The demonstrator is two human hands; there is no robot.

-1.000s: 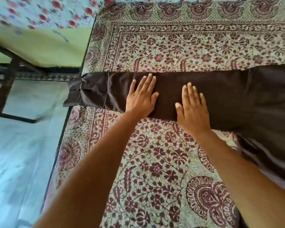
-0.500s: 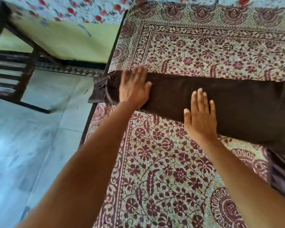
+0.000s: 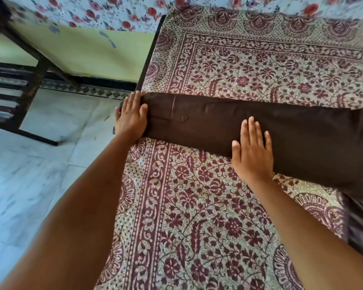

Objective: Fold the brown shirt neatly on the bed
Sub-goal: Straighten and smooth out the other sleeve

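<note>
The brown shirt lies folded into a long narrow strip across the bed's printed bedspread, running from the bed's left edge off toward the right of the view. No label or writing on the shirt can be read; a small button or stitch mark shows on its upper layer near the left end. The left hand lies flat and open, fingers together, on the shirt's left end at the bed edge, gripping nothing. The right hand rests flat and open, palm down, on the shirt's near edge further right, also holding nothing. Left of the shirt, beyond the bed edge, are a pale tiled floor, a dark wooden chair frame and a yellow-green wall.
</note>
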